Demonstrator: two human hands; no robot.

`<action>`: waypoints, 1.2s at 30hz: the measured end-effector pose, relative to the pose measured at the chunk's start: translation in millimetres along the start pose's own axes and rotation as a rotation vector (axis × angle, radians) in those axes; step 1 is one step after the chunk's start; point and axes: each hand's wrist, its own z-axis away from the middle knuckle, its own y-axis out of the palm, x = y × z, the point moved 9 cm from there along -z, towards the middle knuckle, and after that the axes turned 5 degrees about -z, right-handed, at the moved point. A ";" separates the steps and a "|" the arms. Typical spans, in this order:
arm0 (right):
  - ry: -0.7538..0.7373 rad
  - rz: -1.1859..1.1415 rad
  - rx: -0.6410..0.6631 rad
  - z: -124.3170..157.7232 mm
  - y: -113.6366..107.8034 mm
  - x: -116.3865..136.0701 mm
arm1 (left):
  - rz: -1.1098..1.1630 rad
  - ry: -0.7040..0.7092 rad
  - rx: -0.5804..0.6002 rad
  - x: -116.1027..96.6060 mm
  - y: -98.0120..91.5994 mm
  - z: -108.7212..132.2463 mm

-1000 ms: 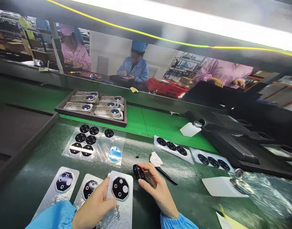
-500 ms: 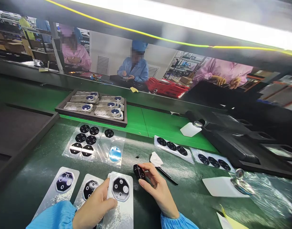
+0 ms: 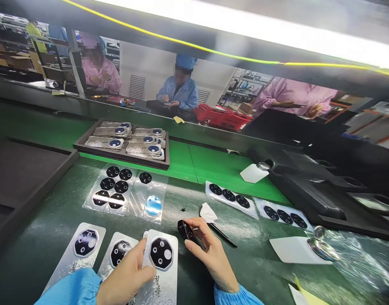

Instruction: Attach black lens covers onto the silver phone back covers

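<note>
The small black octagonal lens piece (image 3: 185,230) is partly covered by the right hand (image 3: 211,256), so its whole face cannot be seen. The left hand (image 3: 126,271) hides the lower left of a tall silver printed card (image 3: 165,281), and the bottom edge of the frame cuts that card off, along with a second silver printed card (image 3: 120,252) beside it. At lower right, a yellow paper slip (image 3: 308,296) runs off the frame. A tiny dark speck (image 3: 183,209) on the dark green bench (image 3: 245,271) is too small to identify.
</note>
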 end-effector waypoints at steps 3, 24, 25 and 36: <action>0.009 0.010 0.011 0.0 0.7 -0.7 | -0.012 0.000 -0.009 2.3 -2.0 -0.5; -0.029 0.023 0.041 2.9 3.9 9.4 | -0.022 -0.030 0.010 -1.0 0.2 1.2; -0.050 0.028 0.060 5.2 7.5 16.2 | -0.026 -0.031 0.015 -0.5 0.1 1.0; -0.294 0.290 0.214 28.6 57.4 55.6 | -0.189 0.048 -0.009 13.1 -10.1 -4.5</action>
